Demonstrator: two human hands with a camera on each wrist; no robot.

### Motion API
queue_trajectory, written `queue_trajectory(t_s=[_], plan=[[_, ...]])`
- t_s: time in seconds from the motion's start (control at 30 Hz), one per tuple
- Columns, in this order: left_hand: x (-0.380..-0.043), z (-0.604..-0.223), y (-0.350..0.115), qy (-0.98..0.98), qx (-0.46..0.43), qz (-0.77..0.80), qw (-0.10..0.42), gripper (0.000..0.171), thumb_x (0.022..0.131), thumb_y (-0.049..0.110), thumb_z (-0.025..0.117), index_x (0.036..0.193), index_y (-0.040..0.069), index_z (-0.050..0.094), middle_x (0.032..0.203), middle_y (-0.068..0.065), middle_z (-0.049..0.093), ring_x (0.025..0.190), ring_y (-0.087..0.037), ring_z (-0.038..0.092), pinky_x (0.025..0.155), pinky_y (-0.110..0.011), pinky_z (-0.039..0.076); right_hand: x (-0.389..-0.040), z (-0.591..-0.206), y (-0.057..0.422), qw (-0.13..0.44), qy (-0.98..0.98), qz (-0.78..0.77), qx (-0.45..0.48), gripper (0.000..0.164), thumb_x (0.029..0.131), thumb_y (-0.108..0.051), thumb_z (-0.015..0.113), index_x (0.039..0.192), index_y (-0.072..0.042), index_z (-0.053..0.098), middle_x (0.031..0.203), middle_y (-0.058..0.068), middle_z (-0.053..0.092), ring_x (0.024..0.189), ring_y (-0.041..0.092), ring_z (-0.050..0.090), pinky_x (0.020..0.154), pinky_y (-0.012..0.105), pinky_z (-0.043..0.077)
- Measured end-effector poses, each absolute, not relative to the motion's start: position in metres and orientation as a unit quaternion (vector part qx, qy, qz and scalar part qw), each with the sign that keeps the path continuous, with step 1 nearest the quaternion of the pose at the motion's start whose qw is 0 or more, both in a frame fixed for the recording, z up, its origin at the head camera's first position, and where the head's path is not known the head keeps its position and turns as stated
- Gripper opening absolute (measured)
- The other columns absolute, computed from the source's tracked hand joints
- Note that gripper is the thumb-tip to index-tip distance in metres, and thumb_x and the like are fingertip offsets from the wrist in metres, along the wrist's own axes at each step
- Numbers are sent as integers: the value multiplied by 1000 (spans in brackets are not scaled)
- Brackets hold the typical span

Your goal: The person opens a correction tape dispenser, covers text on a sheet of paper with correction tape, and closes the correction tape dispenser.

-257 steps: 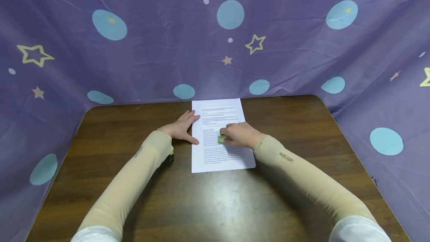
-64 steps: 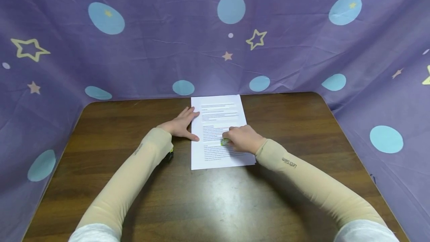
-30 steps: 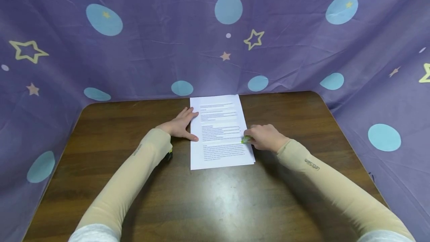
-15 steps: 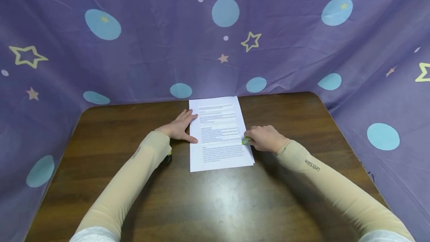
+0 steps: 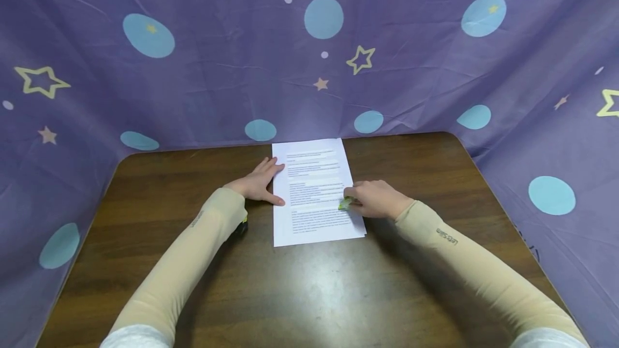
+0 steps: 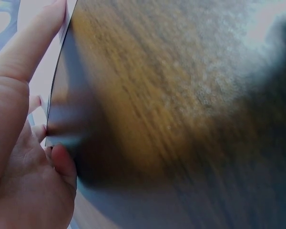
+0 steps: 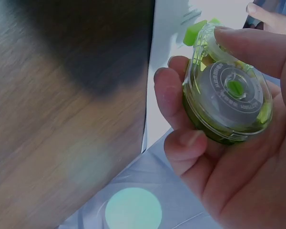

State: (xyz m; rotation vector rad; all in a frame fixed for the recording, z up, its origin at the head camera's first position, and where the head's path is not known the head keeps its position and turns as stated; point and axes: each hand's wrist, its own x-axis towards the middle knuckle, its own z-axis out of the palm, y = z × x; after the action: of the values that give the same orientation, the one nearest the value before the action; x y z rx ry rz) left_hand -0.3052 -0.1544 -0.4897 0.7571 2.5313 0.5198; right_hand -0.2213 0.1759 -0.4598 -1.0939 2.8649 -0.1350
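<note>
My left hand lies with fingers spread and thumb apart, fingertips on the left margin of a printed sheet of paper. In the left wrist view, the fingers reach over the paper's edge. My right hand grips a correction tape with a clear case and green parts, thumb along one side and fingers curled round the other. In the head view its green tip is right at the page, near the right ends of the printed lines. White bands cross between the blocks of text.
The paper lies at the back of a brown wooden table, close to a purple curtain with stars and dots. A second sheet's corner peeks out at the lower right. By the left wrist a dark object with yellow shows.
My right hand slid the correction tape rightward to the page's right side by one second ago; it has now shifted slightly back left. My left hand has stayed on the margin.
</note>
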Motion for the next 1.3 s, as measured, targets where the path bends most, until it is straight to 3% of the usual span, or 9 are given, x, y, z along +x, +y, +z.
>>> queue_trajectory(t_s=[0.7,1.13,1.3], plan=[[-306,-487,-156,916,276,187,225,109,72,50,76,150,7,14,156,-17,-4,142,-36,-10,111,-55,7,-219,-463,99,44,911,-41,-409,11,86,-24,66,83,-19,57,66,-7,53,57,8,49,50,29,42],[-312,-496,-158,916,279,184,222,112,70,57,74,151,10,13,156,-15,-7,142,-33,-12,112,-53,5,-221,-461,67,49,910,-9,-412,13,87,-27,65,96,-19,62,79,-2,62,64,13,58,54,34,49],[-306,-489,-157,915,278,187,224,109,72,52,75,150,7,14,156,-18,-5,141,-36,-11,112,-55,6,-220,-460,62,68,913,-4,-401,16,87,-26,65,101,-19,63,82,-1,63,66,13,58,56,34,50]])
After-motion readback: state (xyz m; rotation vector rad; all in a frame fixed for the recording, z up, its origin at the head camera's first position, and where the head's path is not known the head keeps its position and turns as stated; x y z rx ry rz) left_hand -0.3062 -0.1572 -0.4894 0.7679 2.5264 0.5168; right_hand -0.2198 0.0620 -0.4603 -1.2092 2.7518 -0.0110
